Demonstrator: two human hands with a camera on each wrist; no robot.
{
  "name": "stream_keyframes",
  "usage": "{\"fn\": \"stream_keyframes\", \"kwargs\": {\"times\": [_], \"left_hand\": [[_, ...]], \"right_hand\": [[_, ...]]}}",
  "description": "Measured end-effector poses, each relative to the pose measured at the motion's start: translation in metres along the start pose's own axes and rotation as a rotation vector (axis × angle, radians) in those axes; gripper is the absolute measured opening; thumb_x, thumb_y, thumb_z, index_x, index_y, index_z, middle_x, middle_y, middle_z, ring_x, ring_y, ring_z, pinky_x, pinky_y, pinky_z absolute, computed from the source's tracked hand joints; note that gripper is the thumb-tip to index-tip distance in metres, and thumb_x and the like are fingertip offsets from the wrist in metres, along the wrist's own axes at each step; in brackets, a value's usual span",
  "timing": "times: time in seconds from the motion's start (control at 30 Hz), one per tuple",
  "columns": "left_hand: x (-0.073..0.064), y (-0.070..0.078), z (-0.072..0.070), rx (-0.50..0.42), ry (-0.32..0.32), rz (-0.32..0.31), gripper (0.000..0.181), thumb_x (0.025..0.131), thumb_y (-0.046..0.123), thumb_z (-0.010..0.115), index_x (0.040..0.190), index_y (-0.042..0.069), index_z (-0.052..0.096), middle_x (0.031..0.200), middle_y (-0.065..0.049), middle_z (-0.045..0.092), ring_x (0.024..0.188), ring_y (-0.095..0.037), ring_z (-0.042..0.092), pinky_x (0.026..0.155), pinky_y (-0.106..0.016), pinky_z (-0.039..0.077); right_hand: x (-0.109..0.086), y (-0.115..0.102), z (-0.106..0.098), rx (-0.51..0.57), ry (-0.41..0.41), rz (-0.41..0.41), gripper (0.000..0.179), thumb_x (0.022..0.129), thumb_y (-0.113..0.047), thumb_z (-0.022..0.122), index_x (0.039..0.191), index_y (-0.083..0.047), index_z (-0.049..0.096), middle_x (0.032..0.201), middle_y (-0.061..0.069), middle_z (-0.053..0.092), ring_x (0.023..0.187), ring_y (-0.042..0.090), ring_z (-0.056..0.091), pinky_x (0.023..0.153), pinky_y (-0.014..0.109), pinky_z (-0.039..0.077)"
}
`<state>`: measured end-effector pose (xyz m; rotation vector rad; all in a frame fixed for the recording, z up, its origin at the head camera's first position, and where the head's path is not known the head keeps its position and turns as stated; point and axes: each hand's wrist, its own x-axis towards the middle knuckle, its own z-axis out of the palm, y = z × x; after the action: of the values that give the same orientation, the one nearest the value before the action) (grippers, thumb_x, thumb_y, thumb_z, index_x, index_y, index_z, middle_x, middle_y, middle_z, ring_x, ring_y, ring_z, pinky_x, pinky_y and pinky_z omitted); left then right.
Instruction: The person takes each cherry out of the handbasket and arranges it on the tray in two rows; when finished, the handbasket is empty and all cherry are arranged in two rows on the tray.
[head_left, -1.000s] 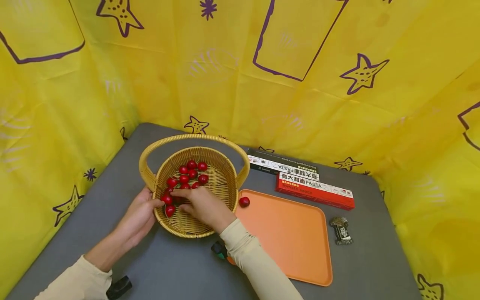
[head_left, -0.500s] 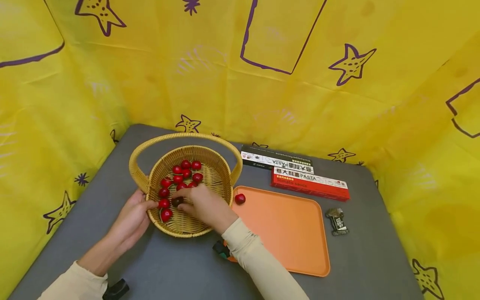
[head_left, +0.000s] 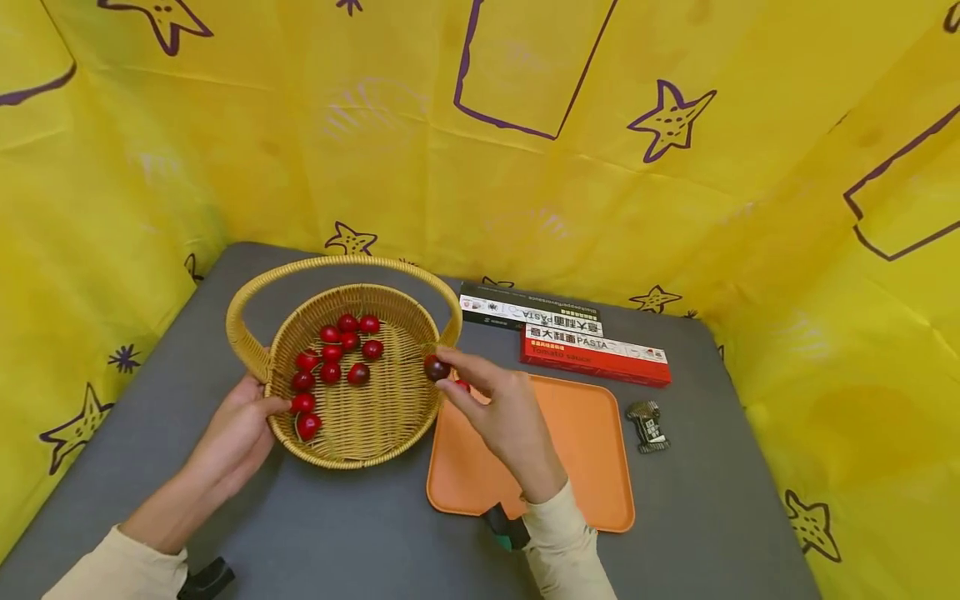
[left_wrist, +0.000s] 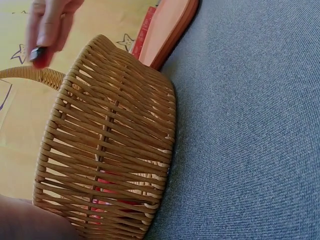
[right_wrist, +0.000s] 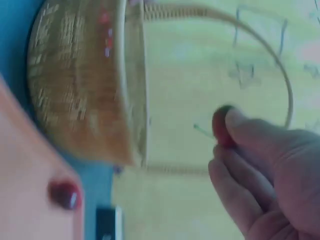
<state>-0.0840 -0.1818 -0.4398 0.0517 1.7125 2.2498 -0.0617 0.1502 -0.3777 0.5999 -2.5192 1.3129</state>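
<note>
Cloth (head_left: 480, 192), yellow, star-printed, walls the grey table (head_left: 337, 533); left grip (head_left: 234, 427) clamps basket (head_left: 386, 408), right grip (head_left: 504, 408) pinches dark cherry (head_left: 435, 368).

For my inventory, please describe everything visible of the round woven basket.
The round, golden wicker-like basket has gaps in its woven wall, a thick rim and one tall arched handle. It stands upright on the grey fabric surface, beside the orange rectangular tray. Glossy red cherries lie inside, mostly at left; the left hand grips its left edge.
</note>
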Motion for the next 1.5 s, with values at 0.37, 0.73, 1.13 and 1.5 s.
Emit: {"fn": "stream_keyframes", "kwargs": {"times": [0.37,0.73,1.13,1.5], "left_hand": [[-0.002,0.005,0.0,-0.017,0.004,-0.013,0.082,0.103,-0.011,0.033,0.169,0.014,-0.009,0.176,-0.012,-0.004,0.161,-0.022,-0.001,0.129,-0.034,0.014],[0.0,0.009,-0.001,-0.03,-0.002,-0.016,0.084,0.103,-0.011,0.032,0.169,0.016,-0.013,0.177,-0.01,-0.009,0.161,-0.022,-0.005,0.13,-0.037,0.01],[0.0,-0.001,-0.002,-0.013,-0.004,-0.048,0.077,0.105,-0.009,0.033,0.168,0.01,-0.007,0.175,-0.014,-0.003,0.16,-0.022,0.0,0.128,-0.032,0.017],[0.0,-0.005,-0.008,-0.023,-0.047,0.013,0.081,0.105,-0.01,0.034,0.169,0.014,-0.01,0.176,-0.01,-0.006,0.161,-0.02,-0.003,0.127,-0.028,0.016]], "right_hand": [[-0.026,0.044,-0.003,-0.032,-0.054,0.276,0.046,0.095,-0.011,0.079,0.14,-0.018,0.071,0.136,-0.001,0.072,0.115,0.02,0.074,0.091,0.034,0.062],[-0.069,0.057,-0.048,-0.155,-0.072,0.313,0.05,0.092,-0.014,0.082,0.141,-0.013,0.07,0.137,0.005,0.071,0.122,0.025,0.07,0.098,0.042,0.058],[-0.074,0.076,-0.019,-0.259,-0.13,0.299,0.034,0.089,-0.012,0.085,0.123,-0.011,0.079,0.113,0.0,0.08,0.106,0.02,0.076,0.094,0.041,0.061],[-0.034,0.079,-0.007,-0.365,-0.052,0.343,0.025,0.091,-0.015,0.084,0.116,-0.011,0.08,0.101,0.003,0.078,0.088,0.019,0.069,0.084,0.038,0.062]]}}
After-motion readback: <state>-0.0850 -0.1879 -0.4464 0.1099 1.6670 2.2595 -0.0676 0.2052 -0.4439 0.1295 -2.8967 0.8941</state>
